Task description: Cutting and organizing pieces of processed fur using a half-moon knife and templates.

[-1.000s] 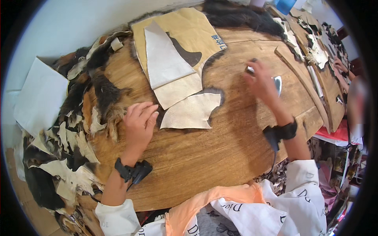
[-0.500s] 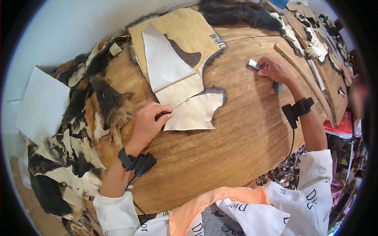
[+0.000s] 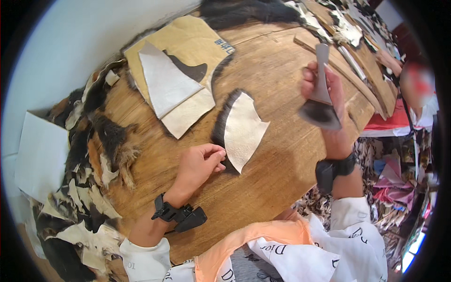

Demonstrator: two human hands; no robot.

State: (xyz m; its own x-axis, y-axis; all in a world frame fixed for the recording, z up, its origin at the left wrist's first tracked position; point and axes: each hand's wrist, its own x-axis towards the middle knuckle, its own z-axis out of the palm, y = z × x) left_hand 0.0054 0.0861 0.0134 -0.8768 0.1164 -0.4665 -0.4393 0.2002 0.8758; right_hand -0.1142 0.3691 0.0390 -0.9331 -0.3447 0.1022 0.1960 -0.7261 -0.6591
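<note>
1. Desk [image 3: 277, 188]: wood top w/ visible grain and seams; if the blade came down here, an edge could poss. catch in a seam, b/c the surface isn't one smooth sheet.
2. Scrap pile [image 3: 112, 131], L side of desk: loose fur + skin offcuts; a sweep of the L forearm could drag bits in, b/c nothing visible pins them.
3. Yellow sheet [image 3: 188, 37], far side, w/ white piece [image 3: 169, 82] lying on it: a bump could skew the stack, b/c the layers look loose.
4. Cream piece [image 3: 244, 131], mid-desk, just beside the stack but apart, skin side up, dark fur along its L rim: could swivel or buckle, b/c it's held at one edge only & fur underneath prob. slides.
5. Bladed tool [image 3: 322, 89], off the desk, gripped by its handle in R hand [image 3: 334, 101]: wide end hangs toward palm/wrist, so a slip or careless turn could nick skin. Blurred; can't tell sharpness.
6. Wrist unit [image 3: 181, 214], L arm: bulky, could snag an edge if the arm drops low.
7. L hand [image 3: 199, 164], thumb + fingers pinched on the cream piece's furry rim: fingertips exposed if the blade lands close; too light a pinch = piece escapes.
</note>
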